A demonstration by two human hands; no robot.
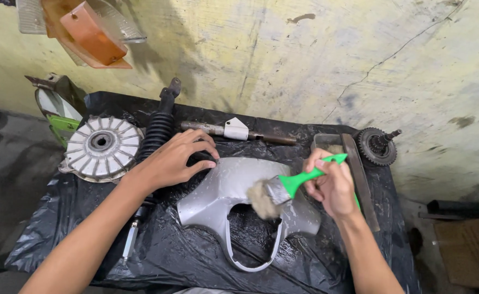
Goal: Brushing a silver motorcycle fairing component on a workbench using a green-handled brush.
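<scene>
Finned metal disc (102,146) at 9 o'clock on black plastic sheet (59,218). Black spring shock (156,136) just beside it. Left hand (175,159), fingers spread, pressing top edge of grey plastic cover (223,190) at centre. Right hand (333,186) at 3 o'clock, fingers wrapped round green brush (296,181), bristles touching cover. Gear (377,145) at 2 o'clock.

We are in a rough motorcycle repair workshop. Our landmark is the table draped in black plastic sheeting (185,256): on it lie a round finned metal engine cover (103,146), a black coil-spring shock absorber (156,133) and a dark toothed gear (377,146). Behind it rises a stained, cracked yellowish wall (315,60).
</scene>
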